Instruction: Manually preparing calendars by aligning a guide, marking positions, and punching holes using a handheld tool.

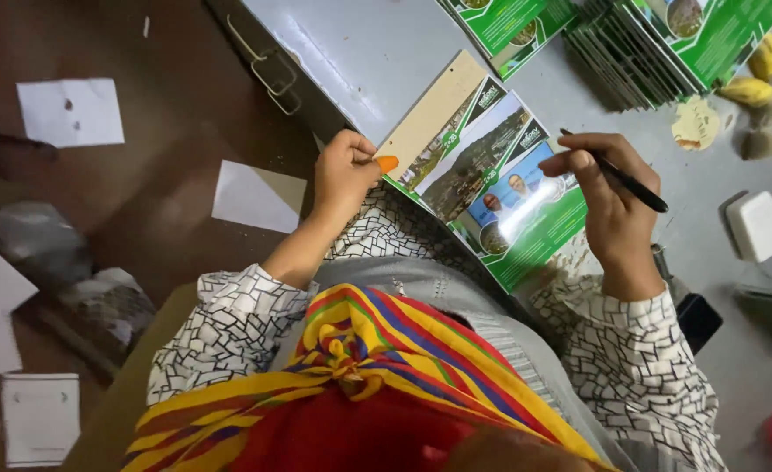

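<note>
My left hand (342,177) pinches the near-left edge of a fanned set of glossy green leaflets (526,229) with photographs on them. A tan cardboard strip (429,114) lies along their far side. My right hand (611,197) holds a black pen (622,179) just above the leaflets' right end, the tip pointing left. The leaflets rest on a grey metal desk (368,52), partly over my lap. Both sleeves carry a black-and-white pattern, and a striped yellow, red and blue cloth (368,350) fills the lower middle.
More green leaflets (508,22) and a thick stack of them (665,39) lie at the desk's far side. Yellow fruit (753,74), a white box (755,225) and a dark phone (699,319) sit to the right. White paper sheets (71,111) lie on the brown floor at left.
</note>
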